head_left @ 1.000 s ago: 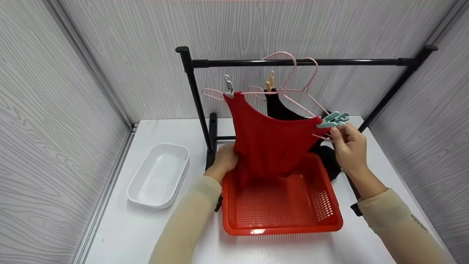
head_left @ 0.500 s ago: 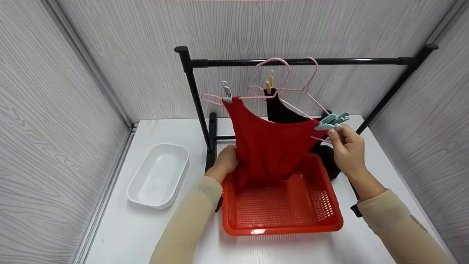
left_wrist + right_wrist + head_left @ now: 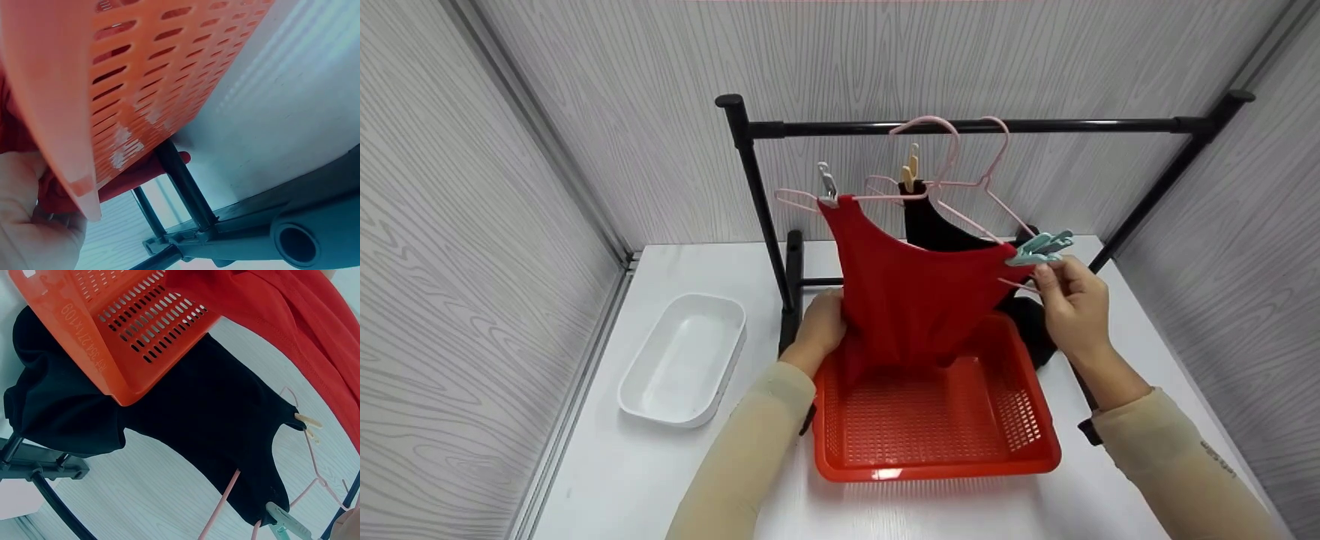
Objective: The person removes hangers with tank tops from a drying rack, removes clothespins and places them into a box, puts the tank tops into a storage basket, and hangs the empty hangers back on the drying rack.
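Observation:
A red tank top (image 3: 915,300) hangs from a pink hanger (image 3: 885,197), tilted down to the right. A grey clothespin (image 3: 828,184) clips one strap, a teal clothespin (image 3: 1031,259) the other. My left hand (image 3: 821,322) grips the top's lower left edge; in the left wrist view its fingers curl round red cloth beside the basket rim. My right hand (image 3: 1076,304) pinches the hanger's right end beside the teal clothespin; the exact contact is partly hidden. Behind hangs a black tank top (image 3: 208,405) with a yellow clothespin (image 3: 308,421) on one strap.
Below the red top stands a red perforated basket (image 3: 937,472). A black rack's rod (image 3: 1110,127) spans the back, with a second pink hanger (image 3: 997,154) hooked on it. At left on the white table (image 3: 585,465) lies a white tray (image 3: 709,416).
The red top's hanger has dropped slightly, its hook now lower against the rod. Both hands have shifted only a little and keep their hold.

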Tool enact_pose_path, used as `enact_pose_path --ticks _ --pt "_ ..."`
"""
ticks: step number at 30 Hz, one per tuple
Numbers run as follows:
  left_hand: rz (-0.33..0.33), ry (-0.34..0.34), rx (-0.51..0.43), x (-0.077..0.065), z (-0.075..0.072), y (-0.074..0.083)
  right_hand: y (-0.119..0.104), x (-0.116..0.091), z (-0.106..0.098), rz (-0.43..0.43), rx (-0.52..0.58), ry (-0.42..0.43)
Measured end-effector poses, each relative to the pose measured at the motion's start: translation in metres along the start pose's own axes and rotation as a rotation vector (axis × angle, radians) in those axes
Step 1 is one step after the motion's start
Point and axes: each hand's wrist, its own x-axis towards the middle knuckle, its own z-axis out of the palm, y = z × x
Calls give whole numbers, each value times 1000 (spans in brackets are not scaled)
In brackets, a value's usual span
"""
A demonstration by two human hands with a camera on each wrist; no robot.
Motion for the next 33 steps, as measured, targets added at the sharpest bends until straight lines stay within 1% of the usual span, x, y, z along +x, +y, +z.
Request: enact_pose_path --ticks 3,7,13,18,20,23,26,29,33 --pt "35 38 38 0 0 0 -1 0 0 10 5 4" --pt "55 60 64 -2 1 -1 0 0 -1 24 16 12" --pt "0 90 35 -3 -2 0 0 0 -2 33 20 22" --pt "6 142 18 -3 -7 4 21 0 -6 37 -6 50" --pt "8 153 15 -3 -9 7 30 0 -7 41 -15 61" --pt "8 153 12 -3 -15 14 35 1 -9 39 -27 77" --pt "35 154 15 -3 -22 24 36 2 -11 31 -35 92" --pt "90 168 24 -3 -28 34 36 2 -12 24 -45 102" --pt "155 225 28 -2 -36 44 37 3 -14 36 -71 110"
